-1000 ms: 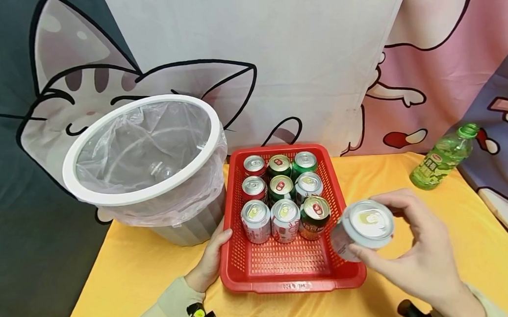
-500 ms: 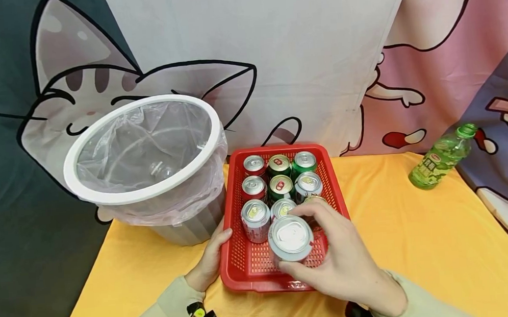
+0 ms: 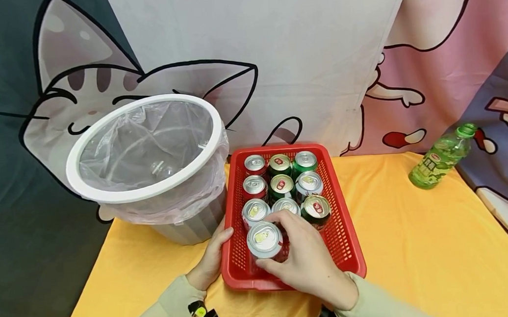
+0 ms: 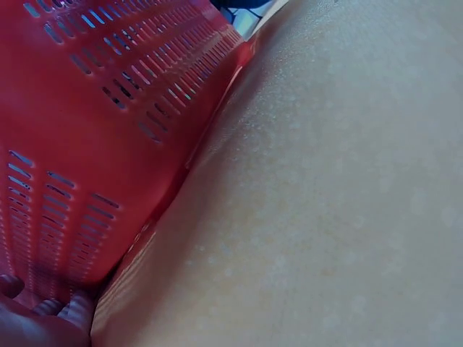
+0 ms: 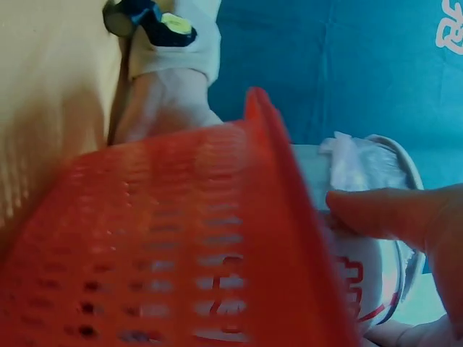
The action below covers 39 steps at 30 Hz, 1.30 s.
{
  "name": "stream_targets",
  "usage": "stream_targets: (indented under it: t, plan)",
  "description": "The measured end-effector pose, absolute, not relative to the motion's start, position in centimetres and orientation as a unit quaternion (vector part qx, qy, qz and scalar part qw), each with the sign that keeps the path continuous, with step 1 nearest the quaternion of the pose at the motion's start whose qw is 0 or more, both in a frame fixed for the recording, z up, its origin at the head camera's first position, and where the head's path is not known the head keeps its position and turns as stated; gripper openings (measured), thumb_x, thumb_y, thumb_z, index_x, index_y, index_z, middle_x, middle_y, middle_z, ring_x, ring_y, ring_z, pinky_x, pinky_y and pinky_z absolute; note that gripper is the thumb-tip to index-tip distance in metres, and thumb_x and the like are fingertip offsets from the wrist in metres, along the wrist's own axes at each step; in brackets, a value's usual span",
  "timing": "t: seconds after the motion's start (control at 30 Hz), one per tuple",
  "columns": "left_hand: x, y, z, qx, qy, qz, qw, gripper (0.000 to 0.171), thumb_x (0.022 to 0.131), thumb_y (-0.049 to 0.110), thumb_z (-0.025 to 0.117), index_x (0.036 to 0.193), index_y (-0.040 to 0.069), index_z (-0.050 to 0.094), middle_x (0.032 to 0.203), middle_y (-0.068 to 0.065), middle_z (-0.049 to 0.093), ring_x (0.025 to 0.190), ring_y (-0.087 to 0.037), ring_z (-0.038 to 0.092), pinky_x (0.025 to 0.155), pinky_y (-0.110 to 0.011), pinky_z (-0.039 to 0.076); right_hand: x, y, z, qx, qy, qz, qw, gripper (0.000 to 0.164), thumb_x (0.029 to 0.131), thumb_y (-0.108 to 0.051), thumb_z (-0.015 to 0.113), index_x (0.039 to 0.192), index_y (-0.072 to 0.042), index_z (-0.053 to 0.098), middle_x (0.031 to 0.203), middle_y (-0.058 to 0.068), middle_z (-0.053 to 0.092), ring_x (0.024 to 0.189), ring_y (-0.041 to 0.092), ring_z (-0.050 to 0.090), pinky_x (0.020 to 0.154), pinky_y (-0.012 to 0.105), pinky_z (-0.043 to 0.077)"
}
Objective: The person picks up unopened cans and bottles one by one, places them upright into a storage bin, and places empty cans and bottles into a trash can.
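Note:
A red perforated basket [image 3: 347, 220] stands on the yellow cloth, with several drink cans [image 3: 281, 185] upright in rows at its far end. My left hand [image 3: 209, 261] grips the basket's left rim, thumb on top; its fingers [image 4: 45, 324] show low against the basket wall in the left wrist view. Between thumb and fingers, my right hand [image 3: 307, 260] holds a pale can [image 3: 264, 241] upright at the front left of the basket, just in front of the nearest row. Red markings show on that can [image 5: 370, 278] beyond the basket wall in the right wrist view.
Left of the basket stands a grey bin [image 3: 188, 227] with a white rim and clear liner; a clear bottle [image 3: 163, 170] shows inside it. A green drink bottle [image 3: 442, 159] stands at the far right. Cartoon-printed curtains [image 3: 266, 79] hang behind.
My right hand has carried the pale can leftward from beyond the basket's right edge to its front left. The left hand keeps its grip on the rim.

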<state>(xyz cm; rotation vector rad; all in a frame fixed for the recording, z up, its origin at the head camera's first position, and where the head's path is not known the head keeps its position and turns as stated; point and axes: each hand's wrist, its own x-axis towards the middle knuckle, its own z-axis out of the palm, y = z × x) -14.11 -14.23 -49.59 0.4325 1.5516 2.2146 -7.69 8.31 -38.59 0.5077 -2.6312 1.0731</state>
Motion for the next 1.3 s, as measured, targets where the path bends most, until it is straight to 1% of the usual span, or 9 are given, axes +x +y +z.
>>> stream_targets:
  t: [0.1, 0.17, 0.37, 0.6, 0.73, 0.97, 1.3]
  plan:
    - [-14.2, -14.2, -49.6, 0.158, 0.556, 0.792, 0.199, 0.071, 0.103, 0.027, 0.031, 0.167, 0.019, 0.003, 0.159, -0.003, 0.029, 0.137, -0.008, 0.048, 0.112, -0.031, 0.045, -7.7, 7.7, -39.3, 0.162, -0.915, 0.346, 0.126, 0.074, 0.061, -0.036, 0.100, 0.123, -0.026, 0.061, 0.113, -0.012, 0.068, 0.108, 0.007, 0.063, 0.096, 0.036, 0.053]
    - [-14.2, -14.1, -49.6, 0.158, 0.557, 0.791, 0.198, 0.070, 0.103, 0.027, 0.031, 0.167, 0.019, 0.003, 0.159, -0.003, 0.029, 0.138, -0.007, 0.047, 0.112, -0.029, 0.044, -7.6, 7.3, -39.6, 0.160, -0.921, 0.334, 0.123, 0.074, 0.062, -0.036, 0.099, 0.124, -0.025, 0.061, 0.113, -0.011, 0.068, 0.107, 0.009, 0.063, 0.096, 0.036, 0.052]
    - [-14.1, -14.2, -49.6, 0.144, 0.570, 0.785, 0.197, 0.068, 0.103, 0.028, 0.031, 0.166, 0.017, 0.008, 0.152, 0.001, 0.038, 0.133, -0.007, 0.050, 0.111, -0.027, 0.046, -7.7, 6.3, -40.1, 0.171, -0.925, 0.321, 0.113, 0.071, 0.064, -0.034, 0.099, 0.123, -0.023, 0.061, 0.113, -0.012, 0.066, 0.108, 0.009, 0.062, 0.099, 0.036, 0.052]
    - [-14.1, -14.3, -49.7, 0.154, 0.571, 0.782, 0.196, 0.067, 0.104, 0.027, 0.030, 0.166, 0.014, 0.008, 0.150, 0.002, 0.040, 0.133, -0.007, 0.050, 0.112, -0.025, 0.044, -7.5, 5.5, -40.5, 0.176, -0.929, 0.312, 0.097, 0.066, 0.066, -0.032, 0.097, 0.120, -0.023, 0.060, 0.111, -0.010, 0.064, 0.106, 0.008, 0.060, 0.096, 0.036, 0.053]
    - [-14.1, -14.3, -49.6, 0.156, 0.573, 0.781, 0.195, 0.067, 0.103, 0.027, 0.030, 0.166, 0.014, 0.009, 0.150, 0.004, 0.041, 0.132, -0.006, 0.050, 0.112, -0.025, 0.044, -7.5, 5.3, -40.6, 0.175, -0.930, 0.307, 0.098, 0.067, 0.065, -0.030, 0.098, 0.120, -0.021, 0.061, 0.112, -0.007, 0.063, 0.104, 0.010, 0.061, 0.094, 0.037, 0.054]
    - [-14.2, -14.2, -49.4, 0.153, 0.576, 0.780, 0.192, 0.068, 0.103, 0.028, 0.033, 0.165, 0.012, 0.010, 0.149, 0.001, 0.040, 0.131, -0.007, 0.051, 0.111, -0.025, 0.044, -7.4, 5.1, -41.0, 0.163, -0.936, 0.296, 0.102, 0.069, 0.063, -0.032, 0.098, 0.121, -0.021, 0.062, 0.111, -0.005, 0.059, 0.097, 0.013, 0.062, 0.089, 0.037, 0.055]
    - [-14.2, -14.2, -49.6, 0.151, 0.572, 0.782, 0.195, 0.067, 0.103, 0.027, 0.031, 0.166, 0.018, 0.010, 0.152, 0.003, 0.039, 0.134, -0.007, 0.049, 0.112, -0.025, 0.044, -7.3, 5.0, -41.3, 0.149, -0.939, 0.295, 0.095, 0.073, 0.066, -0.031, 0.098, 0.127, -0.021, 0.061, 0.108, -0.003, 0.054, 0.095, 0.013, 0.060, 0.086, 0.038, 0.055]
